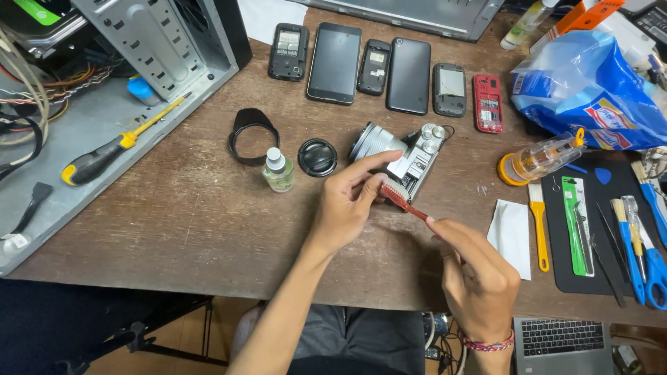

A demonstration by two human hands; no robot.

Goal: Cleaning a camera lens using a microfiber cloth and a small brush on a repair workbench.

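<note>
At the middle of the worn wooden table [208, 222], a silver camera [406, 156] lies on its side, lens pointing left; the left hand [351, 205] steadies it, index finger stretched over the body, thumb pressed low, so the body cannot slide; the right hand [476, 274] pinches a red-handled brush [399, 198], pale bristles touching the camera's edge; close by stand a small clear bottle [278, 170], a round black lens cap [317, 157], a black lens hood [251, 135]; phones [379, 66] line the far edge.
</note>
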